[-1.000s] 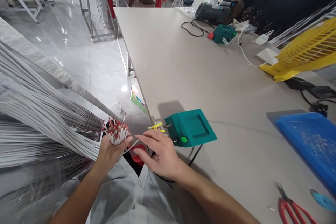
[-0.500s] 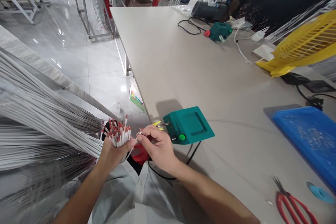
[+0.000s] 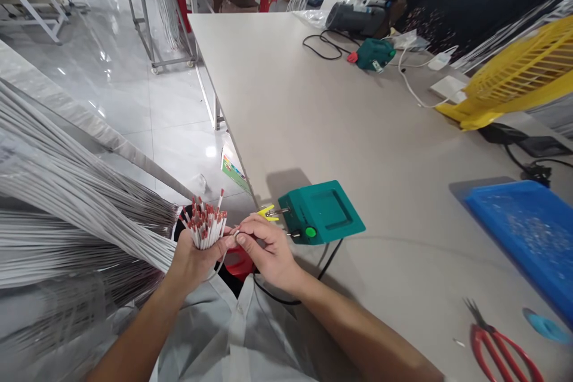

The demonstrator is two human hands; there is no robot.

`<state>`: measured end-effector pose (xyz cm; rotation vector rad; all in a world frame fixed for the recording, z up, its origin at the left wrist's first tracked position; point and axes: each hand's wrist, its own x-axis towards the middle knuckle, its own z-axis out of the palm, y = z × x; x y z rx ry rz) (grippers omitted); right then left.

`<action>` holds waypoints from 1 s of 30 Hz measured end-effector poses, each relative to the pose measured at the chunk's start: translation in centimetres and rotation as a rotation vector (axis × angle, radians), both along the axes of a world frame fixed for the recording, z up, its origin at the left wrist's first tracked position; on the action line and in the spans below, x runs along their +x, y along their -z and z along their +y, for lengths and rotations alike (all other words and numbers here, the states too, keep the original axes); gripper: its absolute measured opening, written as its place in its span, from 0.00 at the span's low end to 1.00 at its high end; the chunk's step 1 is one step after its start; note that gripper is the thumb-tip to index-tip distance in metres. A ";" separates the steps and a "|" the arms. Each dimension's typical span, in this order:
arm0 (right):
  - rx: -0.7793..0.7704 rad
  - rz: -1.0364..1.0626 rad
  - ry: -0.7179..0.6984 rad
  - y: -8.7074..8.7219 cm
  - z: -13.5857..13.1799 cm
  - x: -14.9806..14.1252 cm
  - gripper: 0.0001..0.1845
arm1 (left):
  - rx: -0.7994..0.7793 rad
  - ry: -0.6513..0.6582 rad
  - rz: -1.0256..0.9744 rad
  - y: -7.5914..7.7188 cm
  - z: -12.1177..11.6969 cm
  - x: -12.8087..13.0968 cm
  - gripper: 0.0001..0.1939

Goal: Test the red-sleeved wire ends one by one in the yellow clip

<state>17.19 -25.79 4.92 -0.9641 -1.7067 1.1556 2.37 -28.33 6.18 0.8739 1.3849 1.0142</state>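
Observation:
My left hand [image 3: 197,256] is closed around a bundle of white wires [image 3: 206,231] whose red-tipped ends point up. One wire of it bends out in a loop below the left thumb. Close beside it, my right hand [image 3: 268,253] pinches that wire's end between thumb and forefinger; the very tip is mostly hidden by the fingers. Just beyond the right hand, a green device [image 3: 324,212] with a green button and a yellow clip [image 3: 267,212] stands at the table edge.
Long white wires [image 3: 89,191] hang at the left. On the table [image 3: 313,113] lie red-handled scissors [image 3: 495,340], a blue tray [image 3: 528,233], a blue ring [image 3: 547,327], a yellow fan [image 3: 523,71] and a second green device [image 3: 375,54]. A red stool [image 3: 239,262] shows below my hands.
The wire between my hands now bows out in a wider loop, and its end has turned in under my right fingers. The left hand with the bundle has shifted slightly right.

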 end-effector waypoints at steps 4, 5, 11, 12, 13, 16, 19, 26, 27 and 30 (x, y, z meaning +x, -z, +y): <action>-0.116 0.043 0.007 -0.3 0.2 0.2 0.07 | 0.002 0.042 0.028 0.5 -0.3 -0.2 0.08; -0.136 0.044 -0.015 -0.4 0.2 0.2 0.06 | -0.004 0.061 0.031 0.6 -0.4 -0.4 0.08; 0.018 -0.129 -0.241 -1.5 1.4 1.3 0.05 | -0.013 0.209 0.016 1.3 -0.8 -1.1 0.11; 0.108 -0.190 -0.293 -1.8 1.6 1.5 0.06 | -0.018 0.237 0.006 1.4 -0.9 -1.2 0.11; 0.225 -0.258 -0.344 -2.1 1.8 1.7 0.06 | -0.024 0.264 -0.007 1.6 -0.9 -1.3 0.11; 0.708 -0.461 -0.417 -2.5 2.3 2.1 0.08 | -0.029 0.311 -0.049 1.8 -1.0 -1.6 0.11; 1.120 -0.546 -0.370 -2.2 2.4 2.4 0.07 | -0.031 0.283 -0.093 1.6 -1.0 -1.8 0.11; 1.400 -0.501 -0.243 -0.7 2.0 3.2 0.04 | -0.077 0.148 -0.139 0.9 -1.2 -1.7 0.10; 1.395 -0.498 -0.235 -0.6 1.8 3.4 0.04 | -0.080 0.127 -0.122 0.9 -1.2 -1.7 0.10; 1.341 -0.513 -0.259 -0.5 1.4 3.9 0.06 | -0.061 0.057 -0.007 0.9 -1.1 -2.0 0.09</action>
